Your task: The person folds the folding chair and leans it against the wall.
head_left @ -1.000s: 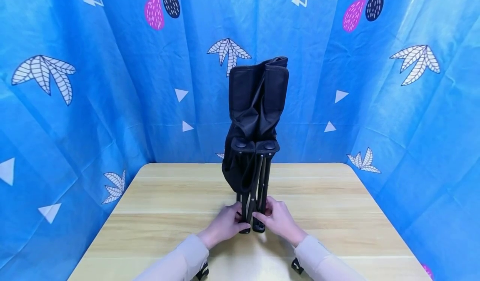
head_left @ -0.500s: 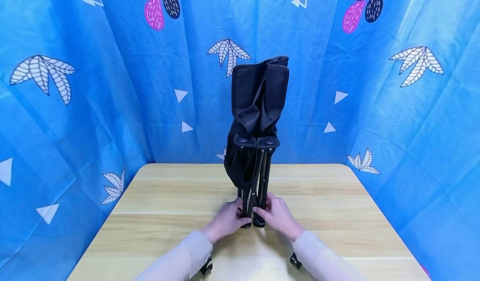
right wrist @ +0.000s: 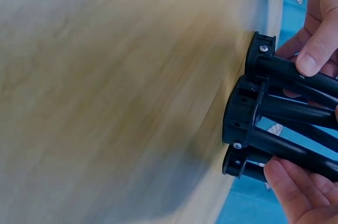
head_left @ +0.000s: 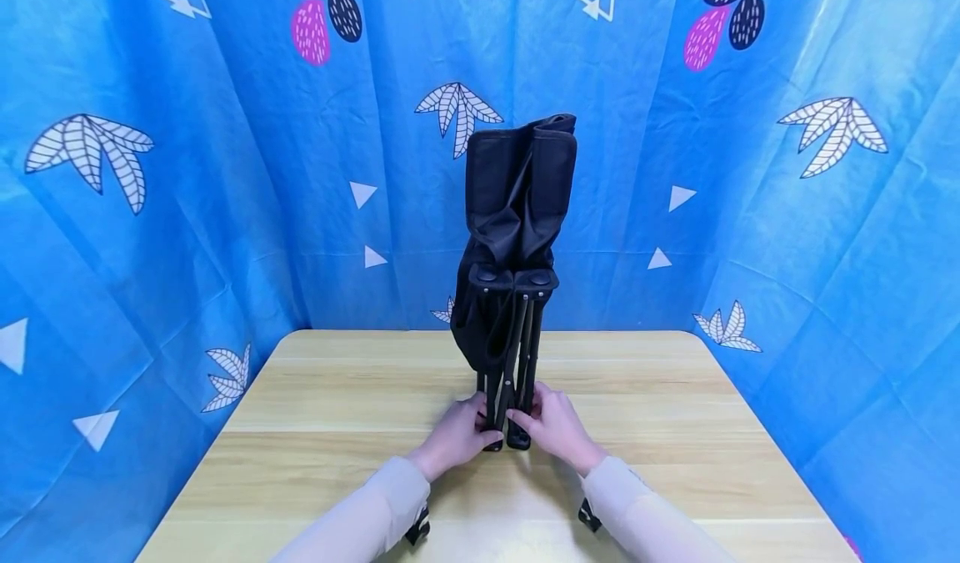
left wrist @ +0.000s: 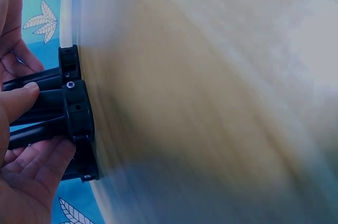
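A folded black camping chair (head_left: 517,213) stands upright on the table, its fabric gathered above bundled dark legs. My left hand (head_left: 453,439) grips the legs low down on the left side, thumb across the front. From the right, my right hand (head_left: 558,434) holds the legs at about the same height. Black plastic feet (left wrist: 76,108) with screws show against the tabletop in the left wrist view. The right wrist view has the leg tubes (right wrist: 296,147) between the fingers (right wrist: 288,187) of my right hand and the left hand's thumb. Parts of both hands are hidden behind the legs.
The light wood table (head_left: 337,446) extends on both sides of the chair, with rounded far corners. Blue patterned curtains (head_left: 360,129) hang behind it and along both sides. Black straps (head_left: 590,515) hang below the sleeves.
Both hands and the chair's feet have shifted a little away from me across the table. The chair's left edge has moved slightly right. The grip looks the same.
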A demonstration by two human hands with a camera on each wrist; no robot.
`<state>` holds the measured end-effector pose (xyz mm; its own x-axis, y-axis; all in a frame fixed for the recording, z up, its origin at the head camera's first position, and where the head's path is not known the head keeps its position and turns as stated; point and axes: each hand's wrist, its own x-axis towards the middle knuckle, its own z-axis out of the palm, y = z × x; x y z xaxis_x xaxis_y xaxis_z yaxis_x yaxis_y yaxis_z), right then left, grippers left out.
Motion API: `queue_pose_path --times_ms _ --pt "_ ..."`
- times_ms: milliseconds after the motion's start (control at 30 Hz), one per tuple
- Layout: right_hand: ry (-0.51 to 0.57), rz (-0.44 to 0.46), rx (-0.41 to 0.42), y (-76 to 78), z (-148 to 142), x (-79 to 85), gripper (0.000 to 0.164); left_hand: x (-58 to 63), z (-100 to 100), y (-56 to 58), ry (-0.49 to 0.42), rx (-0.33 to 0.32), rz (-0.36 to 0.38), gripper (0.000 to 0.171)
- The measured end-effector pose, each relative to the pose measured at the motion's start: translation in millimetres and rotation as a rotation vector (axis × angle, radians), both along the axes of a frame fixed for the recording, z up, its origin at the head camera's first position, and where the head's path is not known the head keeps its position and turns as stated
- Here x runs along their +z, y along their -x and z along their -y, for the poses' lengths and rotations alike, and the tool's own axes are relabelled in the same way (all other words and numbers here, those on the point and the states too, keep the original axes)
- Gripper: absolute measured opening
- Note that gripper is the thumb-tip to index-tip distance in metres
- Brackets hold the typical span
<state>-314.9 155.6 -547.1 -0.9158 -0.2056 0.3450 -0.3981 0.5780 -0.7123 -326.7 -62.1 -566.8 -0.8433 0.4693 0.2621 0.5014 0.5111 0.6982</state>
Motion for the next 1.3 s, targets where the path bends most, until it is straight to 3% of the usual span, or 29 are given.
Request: queue_pose_path --times_ms 533,1300 --pt "-0.033 -0.009 -0.025 15.1 0.4 3.3 0.022 8.0 -3.7 11.9 0.037 0.037 -0.021 0.032" --pt "-0.049 0.015 -0.061 36.0 1.4 4.6 0.024 4.6 -7.4 33.5 0.079 0.087 -0.047 0.032"
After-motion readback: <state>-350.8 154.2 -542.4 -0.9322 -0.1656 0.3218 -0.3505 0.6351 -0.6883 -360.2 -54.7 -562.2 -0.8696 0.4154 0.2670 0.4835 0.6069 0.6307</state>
